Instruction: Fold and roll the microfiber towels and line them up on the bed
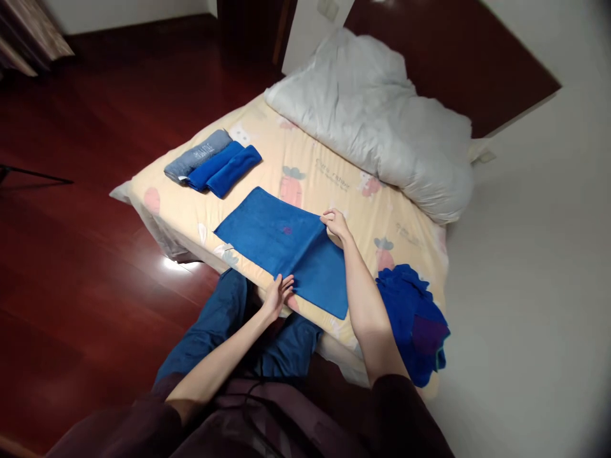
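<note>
A blue towel [281,245] lies spread flat on the bed [334,184], near its front edge. My right hand [335,224] pinches the towel's far right edge. At the towel's near edge, my left hand [277,294] presses down with its fingers on the cloth. A crumpled heap of blue cloths [413,318] sits to the right of my right arm, hanging over the bed's corner.
Three rolled towels, one grey [196,154] and two blue [224,168], lie side by side at the bed's far left. A white duvet [377,114] is bunched at the head. Dark red wooden floor [86,254] lies to the left, and a pale wall is on the right.
</note>
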Demonstrator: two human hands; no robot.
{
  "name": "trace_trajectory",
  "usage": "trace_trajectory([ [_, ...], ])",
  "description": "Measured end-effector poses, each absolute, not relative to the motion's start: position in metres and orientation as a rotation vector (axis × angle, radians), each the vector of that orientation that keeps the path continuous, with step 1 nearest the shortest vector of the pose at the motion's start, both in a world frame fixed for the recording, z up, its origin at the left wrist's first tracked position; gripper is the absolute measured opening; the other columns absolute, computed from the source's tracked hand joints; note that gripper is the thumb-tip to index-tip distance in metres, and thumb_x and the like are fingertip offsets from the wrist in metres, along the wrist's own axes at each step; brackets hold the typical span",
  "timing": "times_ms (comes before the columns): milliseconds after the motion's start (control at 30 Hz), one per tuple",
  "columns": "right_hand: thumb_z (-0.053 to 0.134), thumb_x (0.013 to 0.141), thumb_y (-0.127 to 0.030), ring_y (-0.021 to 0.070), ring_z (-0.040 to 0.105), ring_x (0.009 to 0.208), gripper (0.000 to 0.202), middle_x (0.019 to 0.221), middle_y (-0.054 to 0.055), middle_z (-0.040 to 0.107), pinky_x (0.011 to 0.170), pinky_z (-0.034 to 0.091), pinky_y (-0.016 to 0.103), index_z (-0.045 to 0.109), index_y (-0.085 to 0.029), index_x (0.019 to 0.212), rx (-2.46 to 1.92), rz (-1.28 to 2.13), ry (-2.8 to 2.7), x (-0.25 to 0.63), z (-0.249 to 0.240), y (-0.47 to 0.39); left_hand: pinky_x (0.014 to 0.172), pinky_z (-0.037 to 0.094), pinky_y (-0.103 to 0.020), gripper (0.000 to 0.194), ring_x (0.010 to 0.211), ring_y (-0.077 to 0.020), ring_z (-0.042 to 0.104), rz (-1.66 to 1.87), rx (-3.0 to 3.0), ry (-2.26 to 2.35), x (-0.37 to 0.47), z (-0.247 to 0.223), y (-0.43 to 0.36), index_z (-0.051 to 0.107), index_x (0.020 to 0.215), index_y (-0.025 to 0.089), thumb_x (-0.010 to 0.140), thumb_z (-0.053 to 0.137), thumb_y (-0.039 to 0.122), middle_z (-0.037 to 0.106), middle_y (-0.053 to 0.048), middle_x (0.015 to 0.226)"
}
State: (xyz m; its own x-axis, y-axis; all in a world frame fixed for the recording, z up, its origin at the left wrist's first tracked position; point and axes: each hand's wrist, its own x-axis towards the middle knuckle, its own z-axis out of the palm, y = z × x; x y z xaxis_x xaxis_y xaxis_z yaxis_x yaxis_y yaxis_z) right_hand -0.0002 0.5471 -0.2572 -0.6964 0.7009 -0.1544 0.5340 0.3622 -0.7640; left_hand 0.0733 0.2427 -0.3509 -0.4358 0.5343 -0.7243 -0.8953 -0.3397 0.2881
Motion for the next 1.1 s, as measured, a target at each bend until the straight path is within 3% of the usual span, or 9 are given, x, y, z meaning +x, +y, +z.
trace_trajectory([
  [100,0.077,0.072,-0.044,0.0157,0.062,0.068,0.032,0.068,-0.005,0.064,0.071,0.051,0.026,0.059,-0.022,0.086,-0.994,1.252,-2.325,0.02,-0.219,0.536,0.06,0.051,-0.022,0.033,0.059,-0.0116,0.062,1.928,-0.452,1.119,0.047,-0.33,0.223,0.066,0.07,0.017,0.09,0.076,0.041,0.07,-0.004,0.069],
  [200,0.076,0.07,-0.049,0.0154,0.062,0.068,0.036,0.066,-0.005,0.063,0.074,0.051,0.028,0.057,-0.022,0.084,-0.937,1.264,-2.196,0.045,-0.178,0.519,0.048,0.035,-0.022,0.047,0.045,-0.008,0.04,1.946,-0.213,1.436,0.007,-0.296,0.205,0.056,0.055,0.019,0.076,0.086,0.048,0.046,0.005,0.047],
  [367,0.079,0.067,-0.059,0.0168,0.068,0.076,0.048,0.073,-0.001,0.069,0.078,0.054,0.031,0.06,-0.021,0.09,-0.837,1.27,-1.912,0.092,-0.117,0.489,0.053,0.032,-0.024,0.04,0.054,-0.0106,0.042,2.058,0.239,1.674,-0.065,-0.209,0.195,0.068,0.061,0.017,0.07,0.087,0.05,0.051,0.003,0.052],
  [700,0.086,0.067,-0.059,0.0196,0.074,0.085,0.056,0.087,0.005,0.076,0.079,0.061,0.034,0.063,-0.02,0.101,-0.636,1.298,-1.624,0.142,-0.049,0.461,0.063,0.035,-0.025,0.043,0.064,-0.0118,0.045,2.005,0.79,1.725,-0.131,-0.042,0.229,0.062,0.066,0.016,0.081,0.082,0.051,0.054,0.001,0.064],
  [867,0.093,0.061,-0.051,0.0202,0.073,0.09,0.061,0.092,0.005,0.076,0.082,0.061,0.034,0.064,-0.021,0.105,-0.573,1.278,-1.592,0.153,-0.038,0.449,0.07,0.037,-0.025,0.041,0.071,-0.0136,0.05,1.982,0.821,1.778,-0.133,-0.005,0.23,0.067,0.072,0.014,0.078,0.086,0.049,0.059,-0.001,0.068],
  [1100,0.092,0.061,-0.053,0.0164,0.069,0.075,0.06,0.075,0.0,0.07,0.072,0.057,0.029,0.064,-0.02,0.103,-0.596,1.241,-1.608,0.176,-0.041,0.433,0.069,0.037,-0.026,0.045,0.067,-0.0134,0.049,1.927,0.832,1.861,-0.122,0.002,0.215,0.069,0.068,0.014,0.075,0.086,0.055,0.059,-0.001,0.063],
])
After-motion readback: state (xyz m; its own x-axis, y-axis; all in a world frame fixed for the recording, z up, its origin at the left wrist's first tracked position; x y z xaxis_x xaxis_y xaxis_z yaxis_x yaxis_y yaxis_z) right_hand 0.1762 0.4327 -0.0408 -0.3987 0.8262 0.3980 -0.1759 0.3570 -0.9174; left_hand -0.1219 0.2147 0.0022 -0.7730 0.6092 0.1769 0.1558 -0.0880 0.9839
